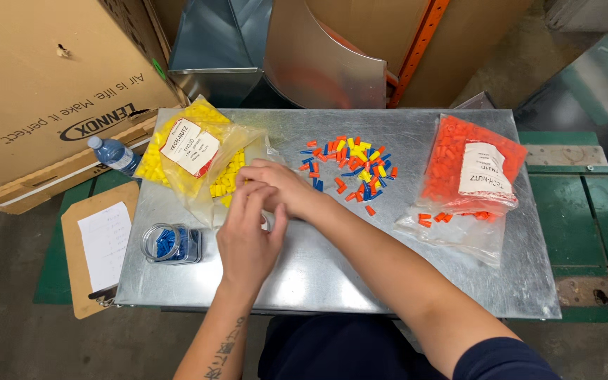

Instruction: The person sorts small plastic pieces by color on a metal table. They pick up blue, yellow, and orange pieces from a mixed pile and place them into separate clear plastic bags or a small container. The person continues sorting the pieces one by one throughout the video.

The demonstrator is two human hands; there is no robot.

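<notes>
My left hand [248, 236] and my right hand [279, 184] meet over the left middle of a shiny metal sheet [332, 281], fingers bunched together at the mouth of a clear plastic bag of yellow wire caps [191, 151]. Whatever the fingertips pinch is hidden. A loose pile of orange, yellow and blue wire caps [353, 169] lies just right of my right hand. A small clear jar of blue caps [170, 244] lies on its side left of my left hand.
A clear bag of orange caps [469, 169] rests at the sheet's right side. A clipboard with paper [100, 246] and a water bottle [112, 153] sit to the left. A large cardboard box [43, 77] and sheet-metal ducts [276, 49] stand behind.
</notes>
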